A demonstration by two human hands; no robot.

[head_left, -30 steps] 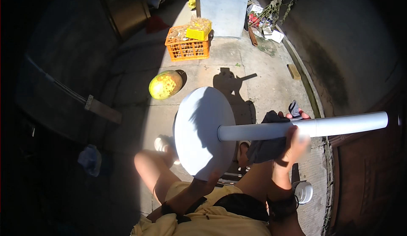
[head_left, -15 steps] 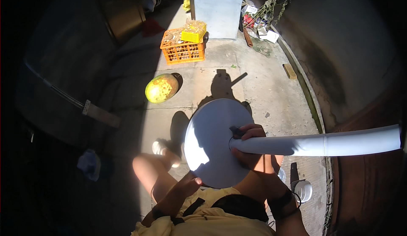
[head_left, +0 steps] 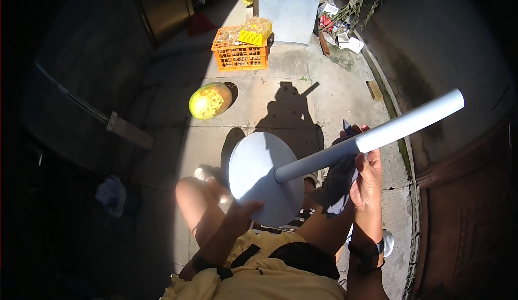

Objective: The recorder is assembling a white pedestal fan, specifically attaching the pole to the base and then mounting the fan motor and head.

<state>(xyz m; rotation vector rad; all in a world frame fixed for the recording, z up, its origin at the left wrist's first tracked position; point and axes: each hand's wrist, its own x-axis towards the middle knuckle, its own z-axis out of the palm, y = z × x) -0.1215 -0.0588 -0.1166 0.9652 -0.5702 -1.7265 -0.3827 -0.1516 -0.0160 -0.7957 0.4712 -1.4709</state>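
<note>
Sunlight falls on the round base (head_left: 259, 173). My left hand (head_left: 245, 211) cups its rim, steadying it. My right hand (head_left: 367, 176), curled, presses a dark cloth (head_left: 337, 184) against the pole (head_left: 377, 135).

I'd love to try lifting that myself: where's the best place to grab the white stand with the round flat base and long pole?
Probably two-handed: one hand round the white pole near its middle, from below, as the right hand does, and the left hand on the round flat base's near rim. The pole is slim and tilted; the disc looks the heavier end.
</note>
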